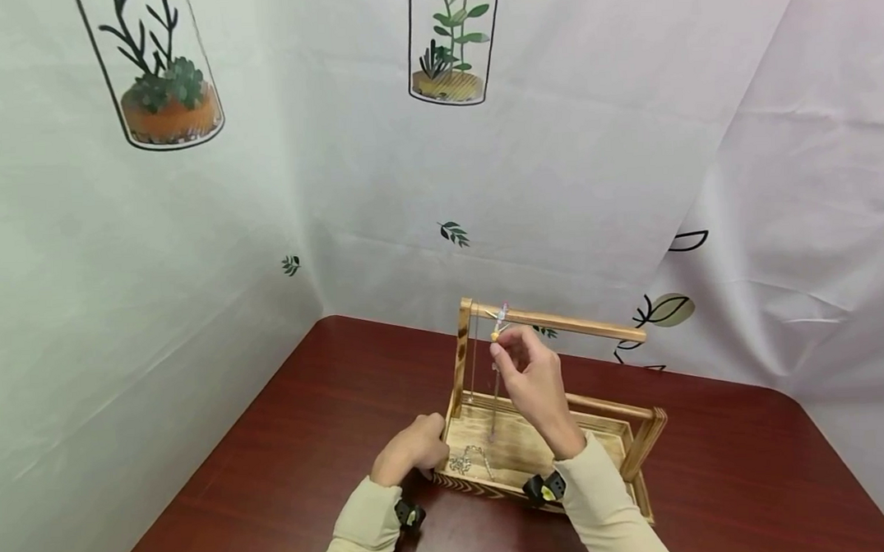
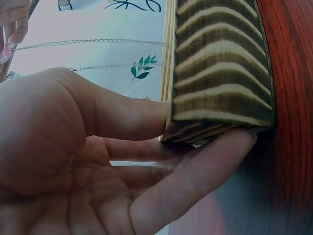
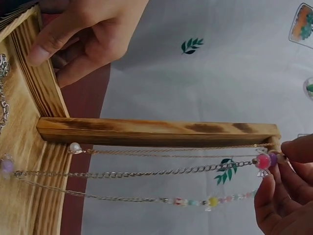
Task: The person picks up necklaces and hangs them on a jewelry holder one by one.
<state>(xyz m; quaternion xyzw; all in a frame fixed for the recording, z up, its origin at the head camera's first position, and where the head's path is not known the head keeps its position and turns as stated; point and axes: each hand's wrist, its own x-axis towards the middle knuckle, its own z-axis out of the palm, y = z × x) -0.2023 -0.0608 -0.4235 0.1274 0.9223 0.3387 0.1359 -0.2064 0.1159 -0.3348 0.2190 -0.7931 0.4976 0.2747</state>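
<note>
A wooden jewelry stand (image 1: 555, 319) has a top bar on an upright post and a shallow tray base. My right hand (image 1: 539, 379) pinches a silver-chain necklace with pastel beads (image 3: 264, 160) close to the top bar. The necklace chain (image 3: 112, 174) dangles down over the tray. A thin gold-toned necklace with a pearl (image 3: 75, 148) hangs beside the post. My left hand (image 1: 414, 446) grips the tray's left end, with the thumb (image 2: 132, 117) on its side and fingers beneath the striped wood corner (image 2: 220, 73).
Inside the tray lies a heaped silver chain (image 1: 461, 463). A second, lower wooden bar (image 1: 603, 407) runs along the stand's right part. The stand sits on a dark red table (image 1: 307, 414), with a white printed cloth (image 1: 379, 188) behind.
</note>
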